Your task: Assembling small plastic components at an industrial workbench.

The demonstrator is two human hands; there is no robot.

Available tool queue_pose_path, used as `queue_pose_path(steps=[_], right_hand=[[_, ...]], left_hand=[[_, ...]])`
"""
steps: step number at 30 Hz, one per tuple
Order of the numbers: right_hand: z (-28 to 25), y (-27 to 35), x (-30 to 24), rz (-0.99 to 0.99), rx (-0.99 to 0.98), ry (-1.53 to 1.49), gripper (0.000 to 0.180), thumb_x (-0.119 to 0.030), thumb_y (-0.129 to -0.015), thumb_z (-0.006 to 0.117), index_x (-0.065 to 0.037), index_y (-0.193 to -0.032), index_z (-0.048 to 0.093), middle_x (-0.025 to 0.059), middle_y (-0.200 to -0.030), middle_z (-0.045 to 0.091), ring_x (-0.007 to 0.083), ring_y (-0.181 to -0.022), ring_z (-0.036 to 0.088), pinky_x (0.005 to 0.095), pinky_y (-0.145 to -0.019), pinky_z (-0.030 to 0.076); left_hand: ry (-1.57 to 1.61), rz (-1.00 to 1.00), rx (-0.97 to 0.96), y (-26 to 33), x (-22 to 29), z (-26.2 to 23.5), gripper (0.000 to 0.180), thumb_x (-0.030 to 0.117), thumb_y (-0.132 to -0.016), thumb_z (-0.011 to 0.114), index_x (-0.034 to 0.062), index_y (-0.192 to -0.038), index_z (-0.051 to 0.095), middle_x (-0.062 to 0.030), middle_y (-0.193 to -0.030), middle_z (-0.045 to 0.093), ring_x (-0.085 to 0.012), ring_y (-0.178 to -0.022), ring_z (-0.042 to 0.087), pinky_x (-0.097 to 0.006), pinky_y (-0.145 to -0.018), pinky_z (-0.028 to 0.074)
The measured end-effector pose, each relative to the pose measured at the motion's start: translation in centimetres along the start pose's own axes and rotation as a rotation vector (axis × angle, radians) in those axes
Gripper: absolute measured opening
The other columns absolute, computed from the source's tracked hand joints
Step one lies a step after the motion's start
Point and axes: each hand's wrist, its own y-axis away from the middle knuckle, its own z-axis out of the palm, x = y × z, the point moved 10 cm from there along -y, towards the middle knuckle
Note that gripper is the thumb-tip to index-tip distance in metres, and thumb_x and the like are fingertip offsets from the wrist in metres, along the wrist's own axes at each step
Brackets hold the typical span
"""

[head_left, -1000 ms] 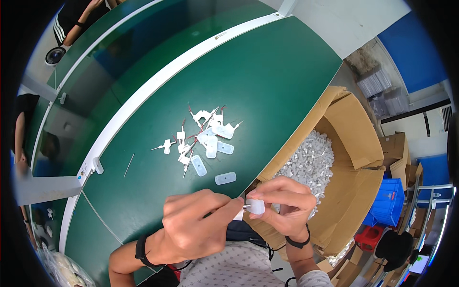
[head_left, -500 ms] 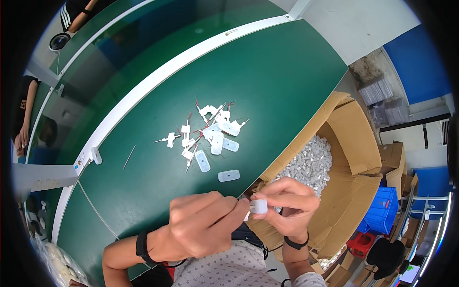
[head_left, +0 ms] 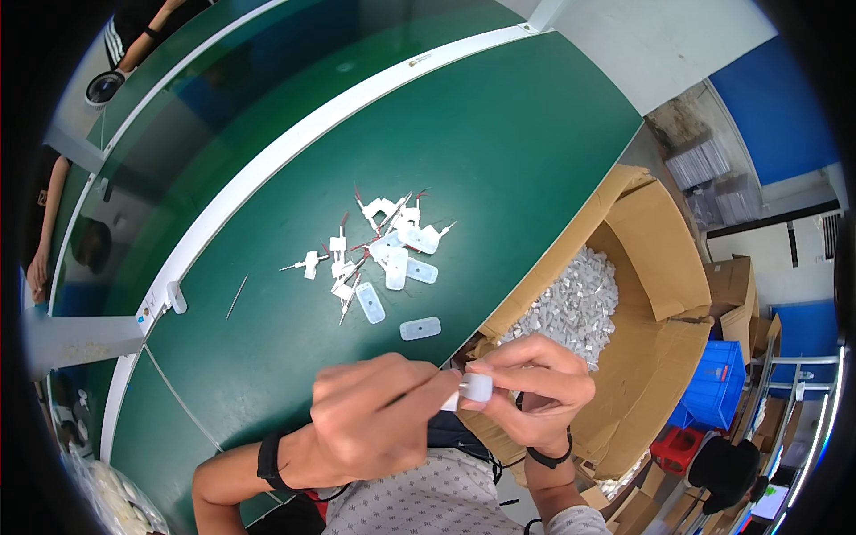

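My right hand (head_left: 544, 392) pinches a small whitish plastic housing (head_left: 477, 387) between thumb and fingers, just beyond the table's near edge. Up against its left side is my left hand (head_left: 370, 415), closed on a small white piece (head_left: 452, 401) that meets the housing; the fingers cover most of that piece. On the green table (head_left: 481, 134), ahead of my hands, several pale, translucent rounded covers (head_left: 420, 329) lie loose. Beside and partly under them is a jumble of white connectors (head_left: 310, 264) with thin leads, some of them red.
An open cardboard box (head_left: 655, 267) to my right holds a heap of small whitish parts (head_left: 571, 299). A thin rod (head_left: 237, 297) lies on the table's left. Beyond the box are a blue crate (head_left: 713, 383) and red stool (head_left: 675, 450). Another person's arm (head_left: 45, 232) shows far left.
The housing has turned a little and shifted slightly left, and more of the white piece at my left fingertips shows. Both hands keep their grip; the whole view has shifted slightly.
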Motion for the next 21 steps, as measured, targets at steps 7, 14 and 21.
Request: queue_pose_path(steps=[7,14,21], right_hand=[[-0.4,-1.2,-2.1,-0.076,0.018,0.193,0.031,-0.005,-0.067,0.087,-0.005,-0.097,0.08,0.0056,-0.084,0.072,0.0148,-0.059,0.066,0.0255,-0.052,0.049],[-0.9,-0.5,-3.3,-0.189,0.093,0.214,0.034,-0.008,-0.067,0.087,-0.009,-0.1,0.08,0.0019,-0.083,0.071,0.0104,-0.055,0.061,0.0238,-0.048,0.042],[-0.8,-0.1,-3.0,-0.199,0.065,0.198,0.032,-0.006,-0.068,0.086,-0.008,-0.1,0.079,0.0015,-0.083,0.07,0.011,-0.054,0.06,0.0234,-0.047,0.042]], left_hand=[[0.294,-0.258,-0.04,-0.1,-3.4,1.1,0.026,-0.013,-0.068,0.066,0.0003,-0.088,0.076,-0.0102,-0.08,0.073,-0.0214,-0.065,0.07,-0.028,-0.056,0.052],[0.333,-0.241,-0.053,0.0,-3.3,1.6,0.013,-0.009,-0.075,0.071,-0.0031,-0.086,0.075,-0.0125,-0.078,0.072,-0.0228,-0.063,0.068,-0.03,-0.057,0.051],[0.306,-0.221,-0.077,-0.1,-3.0,1.7,0.011,-0.008,-0.074,0.075,-0.0033,-0.085,0.075,-0.0121,-0.077,0.072,-0.0234,-0.063,0.068,-0.03,-0.056,0.051]])
